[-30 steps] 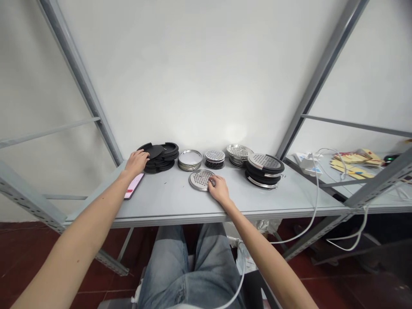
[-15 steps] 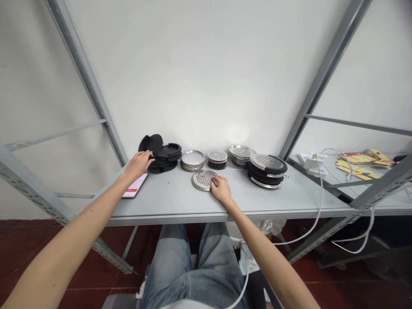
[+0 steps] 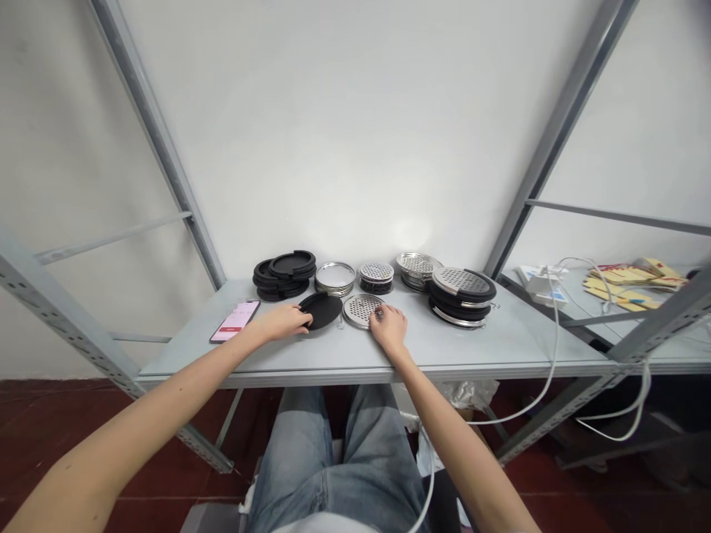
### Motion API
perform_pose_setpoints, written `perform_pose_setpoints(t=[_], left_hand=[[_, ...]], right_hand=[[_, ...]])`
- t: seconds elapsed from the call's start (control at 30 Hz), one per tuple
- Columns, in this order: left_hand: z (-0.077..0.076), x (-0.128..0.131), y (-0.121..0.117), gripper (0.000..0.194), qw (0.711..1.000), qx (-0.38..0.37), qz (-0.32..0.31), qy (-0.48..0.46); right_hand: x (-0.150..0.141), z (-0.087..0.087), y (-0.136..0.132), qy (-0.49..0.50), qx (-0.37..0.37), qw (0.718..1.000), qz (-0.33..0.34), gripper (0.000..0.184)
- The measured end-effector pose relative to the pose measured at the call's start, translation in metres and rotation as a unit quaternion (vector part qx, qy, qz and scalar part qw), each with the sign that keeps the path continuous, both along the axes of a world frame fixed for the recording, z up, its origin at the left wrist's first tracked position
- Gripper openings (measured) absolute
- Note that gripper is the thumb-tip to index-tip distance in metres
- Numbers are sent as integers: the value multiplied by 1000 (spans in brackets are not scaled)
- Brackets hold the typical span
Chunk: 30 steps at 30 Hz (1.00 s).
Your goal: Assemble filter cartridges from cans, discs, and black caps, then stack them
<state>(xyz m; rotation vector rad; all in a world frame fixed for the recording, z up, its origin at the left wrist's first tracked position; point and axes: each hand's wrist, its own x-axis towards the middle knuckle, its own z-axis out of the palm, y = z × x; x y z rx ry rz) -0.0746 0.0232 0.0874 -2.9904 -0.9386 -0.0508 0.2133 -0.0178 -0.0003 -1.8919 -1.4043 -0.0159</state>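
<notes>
Clamping black disc, likely light, stiff, sensibly at left rim with left hand; touching metal disc with right hand, cannot tell if clamped.

Small workshop or assembly area, judging by fittings. Grey metal shelving frame with slotted uprights seen at both sides; pale grey shelf board used as bench, centre. Round black pieces and perforated silver metal discs sorted in stacks along plain white wall. White cables draped at right; dark red floor visible below.
</notes>
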Motion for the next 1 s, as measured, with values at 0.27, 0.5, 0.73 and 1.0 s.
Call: perform_pose_setpoints(t=[0.27,0.5,0.73,1.0], left_hand=[[-11,15,-12,13,999,-5,-34,22],[-21,1,-10,35,999,-4,-10,-31],[-50,1,-9,62,994,10,85,-72],[-52,20,-11,59,989,19,123,-75]], right_hand=[[7,-1,6,57,-32,997,-43,53],[6,-4,8,29,-58,996,-53,68],[13,-3,10,87,-50,994,-46,69],[21,-11,12,211,30,977,-27,73]])
